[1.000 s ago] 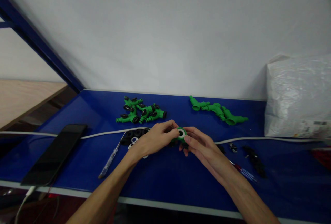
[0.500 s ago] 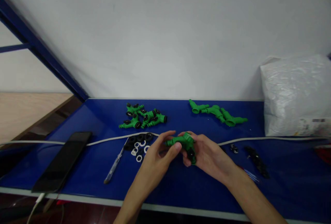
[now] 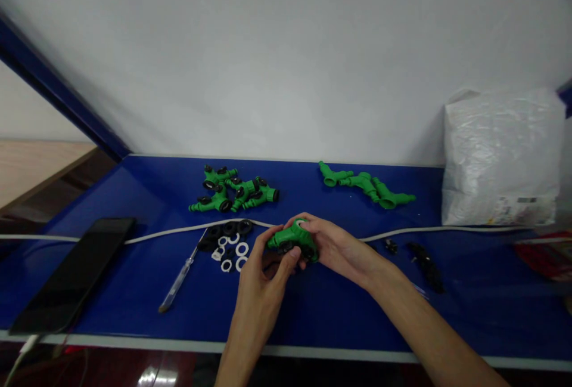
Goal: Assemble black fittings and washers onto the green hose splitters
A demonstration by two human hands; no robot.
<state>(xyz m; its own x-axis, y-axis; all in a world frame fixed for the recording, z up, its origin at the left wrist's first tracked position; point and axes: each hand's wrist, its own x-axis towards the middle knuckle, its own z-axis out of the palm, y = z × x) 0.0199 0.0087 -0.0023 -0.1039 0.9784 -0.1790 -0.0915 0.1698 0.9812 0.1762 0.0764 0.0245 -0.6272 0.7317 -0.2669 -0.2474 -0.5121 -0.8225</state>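
Between both hands, above the blue table (image 3: 339, 315), is a green Y-shaped hose splitter (image 3: 292, 235) with black valve levers. My left hand (image 3: 267, 271) grips its left arm, thumb pressed on a black lever. My right hand (image 3: 333, 242) wraps round its right side; some fingers are hidden behind it. Left of my left hand lie white ring washers (image 3: 242, 248) and black rings (image 3: 230, 228). Farther back sit several green splitters with black levers (image 3: 218, 199). Plain green splitter bodies (image 3: 361, 183) lie behind my right hand.
A clear-handled screwdriver (image 3: 177, 284) and a black phone (image 3: 74, 274) lie at the left. A white cable (image 3: 167, 232) crosses the table. Small black parts (image 3: 426, 268) lie right of my right arm. A white plastic package (image 3: 500, 160) stands at the back right, near a red packet (image 3: 543, 256).
The splitter has been turned in my hands, so its wide end now faces up more. Both hands have shifted slightly left, and the whole view has moved a little.
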